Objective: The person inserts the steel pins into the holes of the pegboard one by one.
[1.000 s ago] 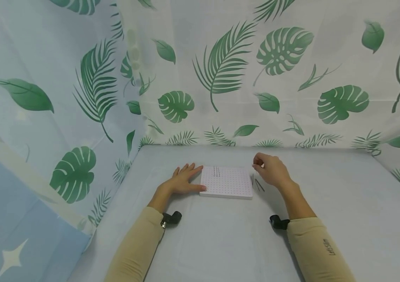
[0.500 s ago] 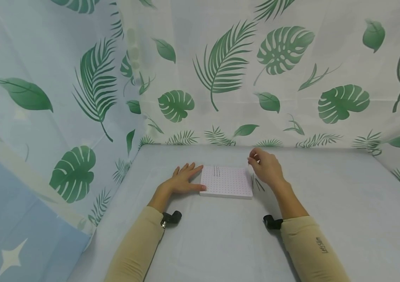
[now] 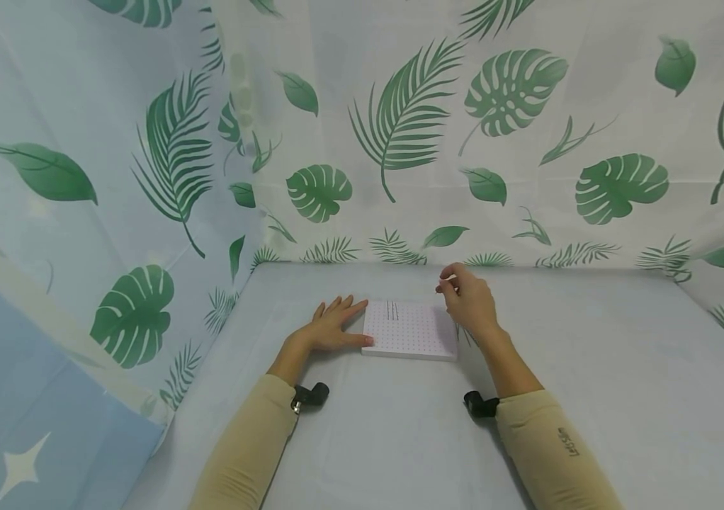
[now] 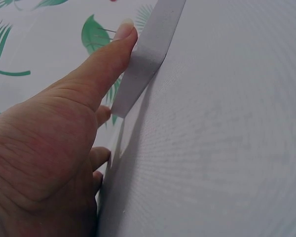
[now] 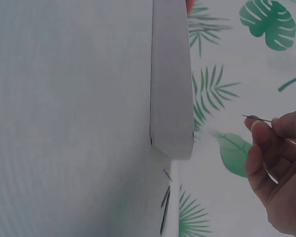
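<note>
A white board [image 3: 414, 333] with rows of small holes lies flat on the table. Three thin dark pins [image 3: 392, 310] stand in its back left part. My left hand [image 3: 326, 330] steadies the board's left side with spread fingers, the index fingertip at the back corner and the thumb [image 4: 121, 44] on the front one. Over the back right corner, my right hand [image 3: 469, 301] is raised, pinching a thin dark pin [image 5: 256, 118] between thumb and fingers. Several loose pins [image 5: 165, 210] lie just right of the board, partly hidden behind my right hand in the head view.
A pale cloth covers the table [image 3: 387, 432]. Behind and to the left hang white curtains [image 3: 400, 219] printed with green leaves. Each wrist carries a small black camera [image 3: 482, 404].
My right hand has moved left and away from me, from beside the loose pins to above the board's back right corner. The left hand and the board have kept still.
</note>
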A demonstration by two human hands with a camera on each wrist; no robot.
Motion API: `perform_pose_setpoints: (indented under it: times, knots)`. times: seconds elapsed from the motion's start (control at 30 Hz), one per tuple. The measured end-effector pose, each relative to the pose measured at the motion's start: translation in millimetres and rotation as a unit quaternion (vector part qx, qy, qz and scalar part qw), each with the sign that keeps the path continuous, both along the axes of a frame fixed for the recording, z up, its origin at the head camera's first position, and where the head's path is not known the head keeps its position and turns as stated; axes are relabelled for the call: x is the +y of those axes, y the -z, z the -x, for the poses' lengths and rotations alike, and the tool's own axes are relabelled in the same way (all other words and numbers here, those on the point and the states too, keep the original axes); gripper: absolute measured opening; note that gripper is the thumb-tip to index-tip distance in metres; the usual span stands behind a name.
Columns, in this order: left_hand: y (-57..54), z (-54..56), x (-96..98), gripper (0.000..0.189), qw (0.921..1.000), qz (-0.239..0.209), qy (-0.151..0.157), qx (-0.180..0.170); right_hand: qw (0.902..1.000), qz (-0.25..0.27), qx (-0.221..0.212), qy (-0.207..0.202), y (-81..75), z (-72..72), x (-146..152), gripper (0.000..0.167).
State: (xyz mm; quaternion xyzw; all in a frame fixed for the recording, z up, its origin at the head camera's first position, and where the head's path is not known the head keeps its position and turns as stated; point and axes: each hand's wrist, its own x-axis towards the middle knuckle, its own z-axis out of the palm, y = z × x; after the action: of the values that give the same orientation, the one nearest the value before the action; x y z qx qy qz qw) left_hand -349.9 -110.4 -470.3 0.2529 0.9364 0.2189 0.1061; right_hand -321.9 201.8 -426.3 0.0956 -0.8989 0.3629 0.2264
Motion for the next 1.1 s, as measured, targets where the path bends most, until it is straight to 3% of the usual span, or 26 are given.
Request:
perform_pose_setpoints:
  times: [0.3, 0.73, 1.1]
  knots:
    - [-1.2, -0.6, -0.8, 0.1, 1.0, -0.008, -0.003, -0.002, 0.9996, -0.007, -0.028, 0.0, 7.0, 3.8, -17, 0.009]
    - [-0.2, 0.2, 0.3, 0.099, 1.0, 0.0, 0.0, 0.003, 0.9984, -0.004, -0.048, -0.03, 16.6, 6.4, -42, 0.005]
    - [-3.3, -1.2, 0.6, 0.099, 1.0, 0.0, -0.001, -0.002, 0.9895, -0.029, -0.088, -0.111, 21.6, 7.8, -44, 0.008]
